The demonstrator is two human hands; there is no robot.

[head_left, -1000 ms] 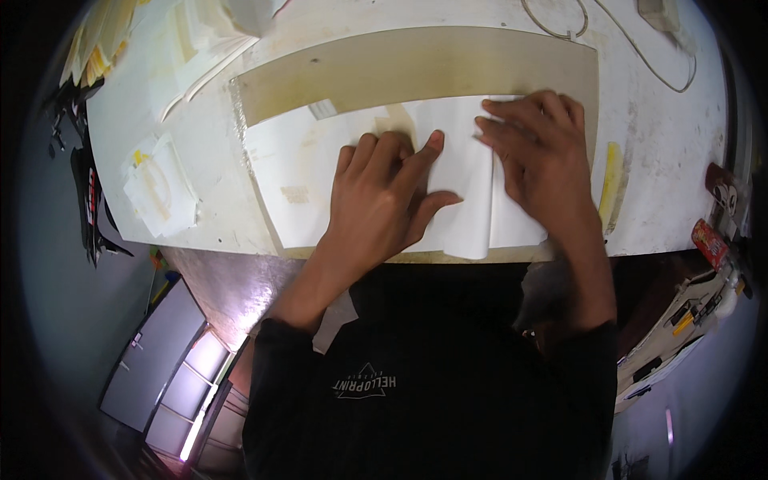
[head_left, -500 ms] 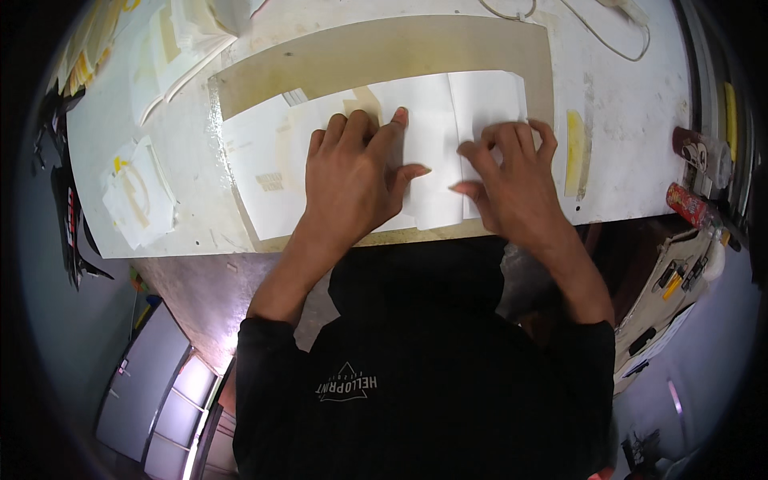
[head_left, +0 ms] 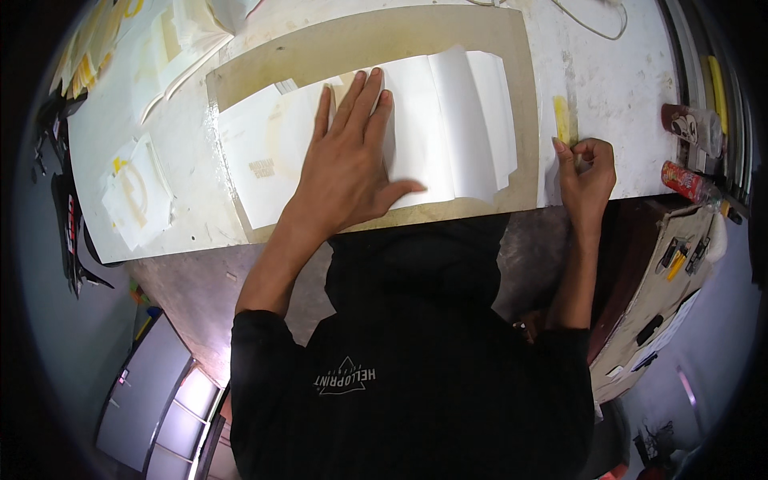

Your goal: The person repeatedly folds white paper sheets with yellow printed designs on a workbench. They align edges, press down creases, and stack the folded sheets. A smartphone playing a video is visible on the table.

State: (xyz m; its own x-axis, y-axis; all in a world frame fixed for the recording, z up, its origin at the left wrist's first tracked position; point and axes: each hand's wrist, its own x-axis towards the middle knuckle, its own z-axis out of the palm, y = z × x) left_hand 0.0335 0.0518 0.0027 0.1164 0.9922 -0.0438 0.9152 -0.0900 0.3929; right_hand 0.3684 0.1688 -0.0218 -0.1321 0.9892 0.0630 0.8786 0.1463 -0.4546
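White paper sheets (head_left: 408, 120) lie unfolded on a grey-brown board (head_left: 524, 104) on the table. Faint print and brownish tape marks show on their left part. My left hand (head_left: 348, 152) presses flat on them, fingers stretched and thumb spread to the right. Beside it, a loose page (head_left: 468, 128) curls up along a fold on the right part of the sheets. My right hand (head_left: 590, 172) is off the paper, at the lower end of a yellow strip (head_left: 561, 118) on the table. Its fingers are curled toward the thumb; whatever they pinch is hidden.
A stack of papers (head_left: 192, 36) and a smaller pile (head_left: 138, 196) lie on the left of the table. A cable (head_left: 600, 32) crosses the far right. Near the right edge are a clear container (head_left: 692, 130) and a red can-like item (head_left: 690, 182).
My right hand has left the paper fold and moved right to the yellow strip. My left hand has flattened onto the sheets. The right-hand page now stands curled up.
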